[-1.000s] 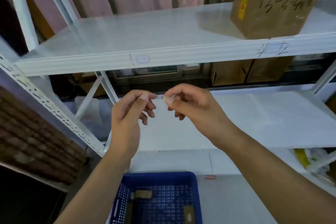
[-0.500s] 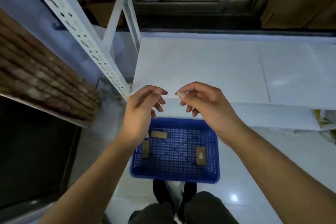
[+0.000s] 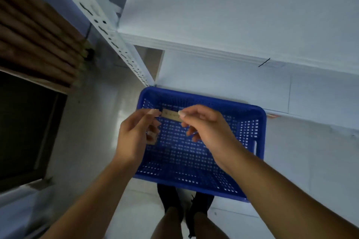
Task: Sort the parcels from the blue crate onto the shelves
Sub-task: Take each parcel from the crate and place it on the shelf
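Pale tiled floor (image 3: 101, 122), white metal shelf (image 3: 233, 15) above. Blue perforated plastic crate (image 3: 260, 132) at feet. Small flat tan parcel (image 3: 171, 115) seemingly lies inside it, far end. Left hand (image 3: 134, 137) and right hand (image 3: 209, 130) hover over it, fingertips pinched; holding anything, cannot tell. Advice: grip the long edges.

Your crate (image 3: 261, 132) is blue plastic, moulded as an open grid of small holes, with a smooth solid rim carrying a slight sheen. The parcel (image 3: 171, 115) lying in it looks like brown cardboard or kraft paper, matt and flat-faced. Your shelf (image 3: 233, 15) is white painted metal, smooth and matt, with a ridged front edge. The upright post (image 3: 108, 31) is the same white metal, punched with slots. The floor (image 3: 97, 122) is pale, smooth and glossy, catching soft reflections. The brown ribbed panel (image 3: 35, 40) on the left looks rough; you can't tell its material. Your shoes (image 3: 169, 198) are black and matt.
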Demonstrator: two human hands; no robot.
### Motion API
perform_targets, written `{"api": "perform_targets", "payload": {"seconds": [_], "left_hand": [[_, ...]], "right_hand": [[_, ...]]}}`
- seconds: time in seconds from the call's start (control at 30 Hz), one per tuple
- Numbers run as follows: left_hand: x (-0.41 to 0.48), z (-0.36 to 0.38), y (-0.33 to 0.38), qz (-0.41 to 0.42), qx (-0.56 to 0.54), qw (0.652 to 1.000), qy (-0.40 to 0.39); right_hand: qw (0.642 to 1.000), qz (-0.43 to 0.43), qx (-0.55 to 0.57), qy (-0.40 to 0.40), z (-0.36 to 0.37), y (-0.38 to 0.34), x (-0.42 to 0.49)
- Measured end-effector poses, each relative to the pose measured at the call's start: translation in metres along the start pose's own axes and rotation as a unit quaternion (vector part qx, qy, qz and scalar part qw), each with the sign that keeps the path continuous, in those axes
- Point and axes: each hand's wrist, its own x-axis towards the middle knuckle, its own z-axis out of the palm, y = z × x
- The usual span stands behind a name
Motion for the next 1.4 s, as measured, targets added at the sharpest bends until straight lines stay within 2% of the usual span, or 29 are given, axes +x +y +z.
{"api": "perform_targets", "payload": {"seconds": [0.3, 0.47, 0.57, 0.77, 0.93, 1.07, 1.23, 1.4], "left_hand": [[0.148, 0.044, -0.194, -0.067, 0.018, 0.998, 0.008], [0.218, 0.060, -0.286, -0.142, 0.021, 0.990, -0.002], [0.254, 0.070, -0.322, -0.166, 0.065, 0.984, 0.013], [0.315, 0.082, -0.368, -0.151, 0.205, 0.967, 0.001], [0.328, 0.083, -0.383, -0.152, 0.205, 0.967, -0.005], [0.304, 0.084, -0.371, -0.147, 0.165, 0.975, 0.028], [0.238, 0.068, -0.323, -0.116, 0.119, 0.983, 0.079], [0.155, 0.046, -0.244, -0.067, 0.053, 0.986, 0.142]], "right_hand": [[0.997, 0.059, -0.024, 0.042, 0.031, 0.173, 0.183], [0.992, 0.097, -0.044, 0.064, 0.040, 0.254, 0.262], [0.990, 0.102, -0.070, 0.072, 0.041, 0.286, 0.304], [0.988, 0.130, -0.064, 0.055, 0.038, 0.340, 0.372], [0.989, 0.137, -0.039, 0.029, 0.045, 0.357, 0.395], [0.991, 0.098, -0.059, 0.072, 0.056, 0.350, 0.379], [0.992, 0.021, -0.062, 0.107, 0.062, 0.304, 0.304], [0.989, -0.045, -0.037, 0.135, 0.065, 0.241, 0.210]]}}
